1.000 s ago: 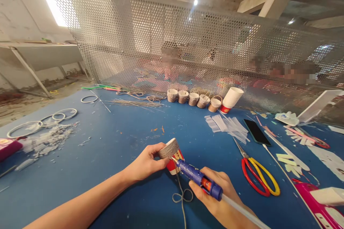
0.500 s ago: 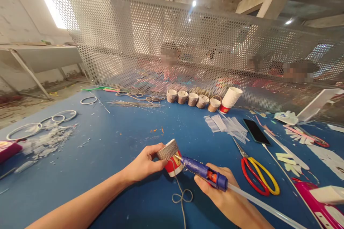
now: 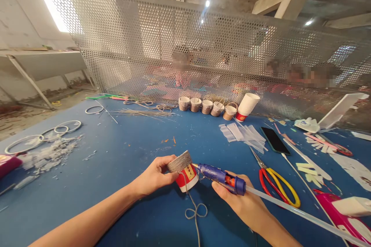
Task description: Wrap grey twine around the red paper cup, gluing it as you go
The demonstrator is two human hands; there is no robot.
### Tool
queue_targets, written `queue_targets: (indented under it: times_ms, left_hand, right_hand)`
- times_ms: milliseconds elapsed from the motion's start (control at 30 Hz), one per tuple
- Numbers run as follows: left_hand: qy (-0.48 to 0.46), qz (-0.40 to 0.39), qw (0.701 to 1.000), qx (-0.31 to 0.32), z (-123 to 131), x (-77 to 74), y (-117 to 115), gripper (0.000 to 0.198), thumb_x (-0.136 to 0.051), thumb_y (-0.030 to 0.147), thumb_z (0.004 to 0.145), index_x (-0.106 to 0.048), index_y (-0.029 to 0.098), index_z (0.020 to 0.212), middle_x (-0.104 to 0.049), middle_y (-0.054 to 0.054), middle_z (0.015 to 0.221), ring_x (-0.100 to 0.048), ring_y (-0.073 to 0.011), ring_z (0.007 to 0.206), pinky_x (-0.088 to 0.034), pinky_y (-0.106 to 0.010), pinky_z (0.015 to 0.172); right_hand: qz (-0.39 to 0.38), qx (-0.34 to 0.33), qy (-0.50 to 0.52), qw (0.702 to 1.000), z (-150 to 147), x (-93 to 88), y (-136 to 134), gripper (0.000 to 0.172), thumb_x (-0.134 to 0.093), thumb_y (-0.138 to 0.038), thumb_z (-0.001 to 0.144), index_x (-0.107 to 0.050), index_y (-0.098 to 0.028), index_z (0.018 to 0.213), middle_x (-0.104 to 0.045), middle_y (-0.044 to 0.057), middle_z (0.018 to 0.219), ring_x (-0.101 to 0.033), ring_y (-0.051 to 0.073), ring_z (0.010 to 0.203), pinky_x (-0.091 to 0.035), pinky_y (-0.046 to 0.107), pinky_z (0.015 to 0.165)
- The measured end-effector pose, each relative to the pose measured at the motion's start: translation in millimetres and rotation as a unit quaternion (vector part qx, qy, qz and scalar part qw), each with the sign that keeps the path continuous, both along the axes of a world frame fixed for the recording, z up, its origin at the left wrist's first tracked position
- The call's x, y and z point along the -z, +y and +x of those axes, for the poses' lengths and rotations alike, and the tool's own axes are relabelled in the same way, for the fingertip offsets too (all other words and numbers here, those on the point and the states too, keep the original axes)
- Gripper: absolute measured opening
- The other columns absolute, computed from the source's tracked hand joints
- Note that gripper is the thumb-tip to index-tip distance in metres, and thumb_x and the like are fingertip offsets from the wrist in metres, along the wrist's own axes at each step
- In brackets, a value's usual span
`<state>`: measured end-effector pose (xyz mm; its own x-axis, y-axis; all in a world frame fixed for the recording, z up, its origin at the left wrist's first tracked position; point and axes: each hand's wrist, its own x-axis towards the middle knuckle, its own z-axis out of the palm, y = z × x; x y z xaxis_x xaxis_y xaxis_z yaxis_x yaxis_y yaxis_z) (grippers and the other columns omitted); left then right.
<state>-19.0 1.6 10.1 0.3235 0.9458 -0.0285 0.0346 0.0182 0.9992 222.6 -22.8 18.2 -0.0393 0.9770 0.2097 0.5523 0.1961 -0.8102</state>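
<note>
My left hand (image 3: 155,175) is closed around a red paper cup (image 3: 185,174) whose upper part is wrapped in grey string. A loose end of the string (image 3: 194,212) trails from the cup onto the blue table (image 3: 121,154). My right hand (image 3: 240,198) grips a blue glue gun (image 3: 222,177) with a clear glue stick (image 3: 292,212) sticking out behind. The gun's nozzle touches the cup's side, just below the wrapped band.
Red and yellow scissors (image 3: 275,183) and a black phone (image 3: 274,141) lie to the right. Several string-wrapped cups (image 3: 207,106) and a stack of white cups (image 3: 246,106) stand by the perforated metal screen (image 3: 185,46). White rings (image 3: 43,135) and scraps lie at left; a pink box (image 3: 344,216) sits at right.
The glue gun has swung from a steep angle to nearly level, its nozzle now at the cup's side. My right hand has shifted slightly right. The cup is tilted a little more.
</note>
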Motion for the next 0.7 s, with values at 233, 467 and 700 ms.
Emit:
queue_targets:
  times_ms: [233, 467, 700]
  left_hand:
    - [-0.014, -0.012, 1.0, -0.004, -2, 2.4, 0, 0.023, -0.068, 0.032, 0.065, -0.063, 0.013, 0.077, -0.063, -0.002, 0.073, -0.056, -0.0154, 0.069, -0.046, -0.026, 0.068]
    - [-0.061, -0.01, 0.998, -0.008, -6, 3.5, 3, 0.023, -0.07, 0.032, 0.064, -0.065, 0.013, 0.076, -0.064, -0.001, 0.069, -0.056, -0.0141, 0.065, -0.046, -0.026, 0.067]
    - [-0.029, 0.008, 0.999, -0.041, -5, -0.8, 1, 0.021, -0.069, 0.033, 0.069, -0.065, 0.014, 0.076, -0.065, -0.001, 0.073, -0.058, -0.0154, 0.07, -0.046, -0.027, 0.071]
  right_hand:
    - [-0.018, 0.003, 0.033, 0.999, 2, 7.7, 1, 0.032, -0.067, -0.053, 0.069, -0.066, -0.022, 0.077, -0.064, 0.001, 0.066, -0.063, 0.019, 0.059, -0.052, 0.024, 0.051]
    - [-0.165, -0.093, 0.112, 0.976, 2, 4.5, 26, 0.048, -0.052, -0.06, 0.078, -0.045, -0.02, 0.052, -0.041, -0.006, 0.045, -0.035, 0.006, 0.033, -0.031, 0.02, 0.034]
    - [-0.065, -0.048, -0.045, 0.996, 8, 21.2, 61, 0.042, -0.051, -0.058, 0.079, -0.065, -0.019, 0.071, -0.067, 0.004, 0.07, -0.063, 0.02, 0.066, -0.048, 0.027, 0.059]
